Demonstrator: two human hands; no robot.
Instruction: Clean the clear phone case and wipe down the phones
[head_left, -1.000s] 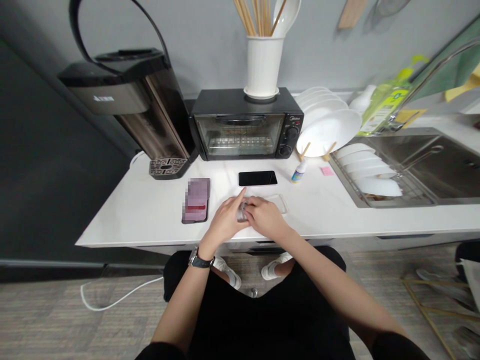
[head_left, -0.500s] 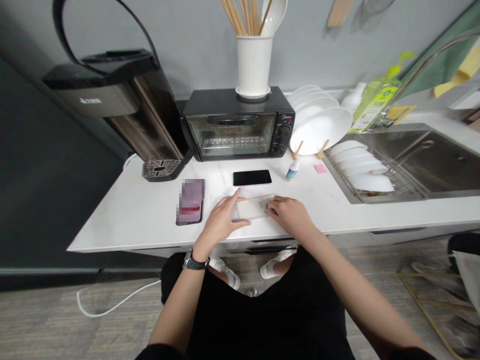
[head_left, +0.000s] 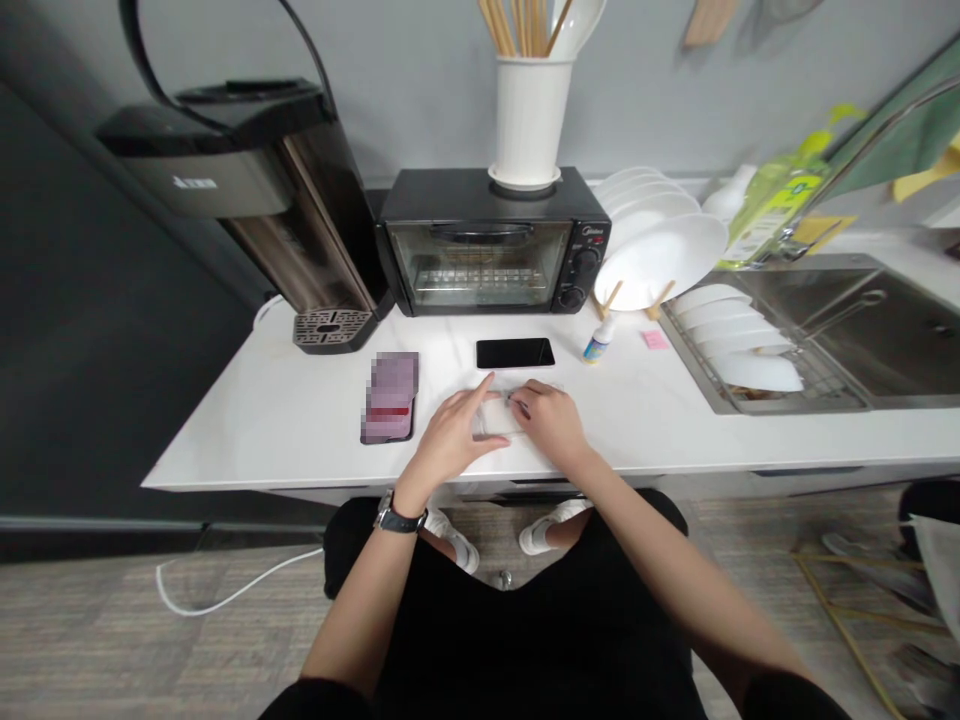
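A clear, flat case (head_left: pixel 495 416), looking like a transparent phone case, lies on the white counter. My left hand (head_left: pixel 448 432) spans its left end, thumb on the near edge and forefinger on the far edge. My right hand (head_left: pixel 551 422) is pinched over the case's surface, with a small dark-grey thing at the fingertips that is too small to name. Just beyond the case is a black-screened phone (head_left: pixel 515 353), lying flat. Left of my left hand rests another phone (head_left: pixel 391 395), its face blurred by pixels. A small white bottle (head_left: pixel 598 342) with a coloured label stands to the right.
A black toaster oven (head_left: pixel 480 262) stands at the back, bearing a white utensil cup (head_left: pixel 532 120). A tall drinks dispenser (head_left: pixel 255 190) is at left. White plates (head_left: pixel 660 260), pink sticky notes (head_left: pixel 654 340) and a sink (head_left: pixel 892 320) with bowls (head_left: pixel 750 335) are at right.
My right hand has slid leftward along the clear case, closer to my left hand. My left hand keeps its place at the case's left end. The view has shifted slightly.
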